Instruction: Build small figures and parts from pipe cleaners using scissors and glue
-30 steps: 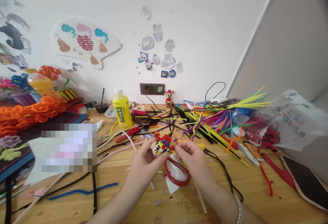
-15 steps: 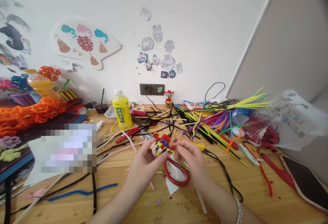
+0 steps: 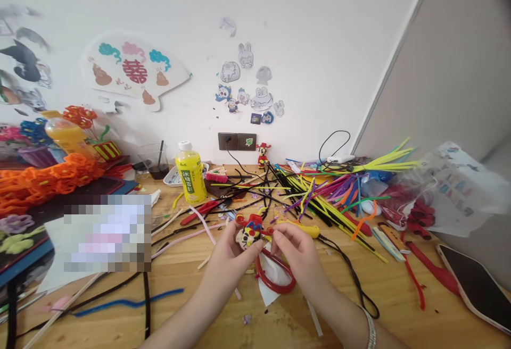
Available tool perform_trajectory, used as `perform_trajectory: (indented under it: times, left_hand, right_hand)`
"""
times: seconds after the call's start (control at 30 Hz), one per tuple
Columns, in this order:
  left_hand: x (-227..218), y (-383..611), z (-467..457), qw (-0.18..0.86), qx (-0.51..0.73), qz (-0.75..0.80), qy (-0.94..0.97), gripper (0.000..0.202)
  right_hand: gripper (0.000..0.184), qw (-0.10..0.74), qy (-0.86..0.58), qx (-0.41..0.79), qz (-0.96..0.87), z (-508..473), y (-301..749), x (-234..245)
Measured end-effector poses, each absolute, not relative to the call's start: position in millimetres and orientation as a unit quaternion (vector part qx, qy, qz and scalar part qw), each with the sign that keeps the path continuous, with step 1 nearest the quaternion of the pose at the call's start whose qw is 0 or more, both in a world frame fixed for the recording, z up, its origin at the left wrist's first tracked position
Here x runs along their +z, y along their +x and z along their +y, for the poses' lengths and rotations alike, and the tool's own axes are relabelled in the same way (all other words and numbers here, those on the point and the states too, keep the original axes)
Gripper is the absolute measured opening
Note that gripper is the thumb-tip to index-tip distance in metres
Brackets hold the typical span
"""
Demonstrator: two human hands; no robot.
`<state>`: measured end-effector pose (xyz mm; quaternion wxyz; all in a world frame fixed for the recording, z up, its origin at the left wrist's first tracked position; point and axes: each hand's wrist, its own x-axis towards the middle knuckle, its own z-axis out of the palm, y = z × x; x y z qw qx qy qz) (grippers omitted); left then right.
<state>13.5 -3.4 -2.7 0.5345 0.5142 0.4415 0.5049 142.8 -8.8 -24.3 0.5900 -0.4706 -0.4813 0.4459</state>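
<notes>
Between my two hands is a small pipe-cleaner doll head (image 3: 252, 230), with a pale face, black and yellow features and a red and blue hat. My left hand (image 3: 233, 250) wraps its fingers and thumb round the face from the left. On the other side my right hand (image 3: 295, 245) pinches the small red piece that sticks out from the hat; the fingertips partly hide it. Under the hands a red loop handle (image 3: 280, 287), like that of scissors, lies on a scrap of white paper (image 3: 268, 297); its other end is hidden.
A yellow tool (image 3: 305, 229) with a black cord lies just behind my right hand. Loose pipe cleaners (image 3: 315, 200) spread over the back right. A yellow drink bottle (image 3: 191, 176) stands at back left, a similar red-hatted doll (image 3: 263, 156) by the wall, a phone (image 3: 479, 285) at right.
The doll head has turned slightly and sits a little lower in view, its hat now more upright. Both hands keep their hold; the camera view has shifted slightly.
</notes>
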Motion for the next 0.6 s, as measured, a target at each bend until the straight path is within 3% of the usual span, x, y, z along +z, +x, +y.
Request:
perform_trajectory:
  times: [0.27, 0.6]
  left_hand:
    - [-11, 15, 0, 0.543, 0.487, 0.431, 0.531, 0.036]
    - [-16, 13, 4, 0.556, 0.481, 0.421, 0.531, 0.035]
  right_hand:
    - [0.018, 0.575, -0.479, 0.437, -0.499, -5, 144, -31]
    - [0.028, 0.575, -0.464, 0.445, -0.506, -2, 145, -30]
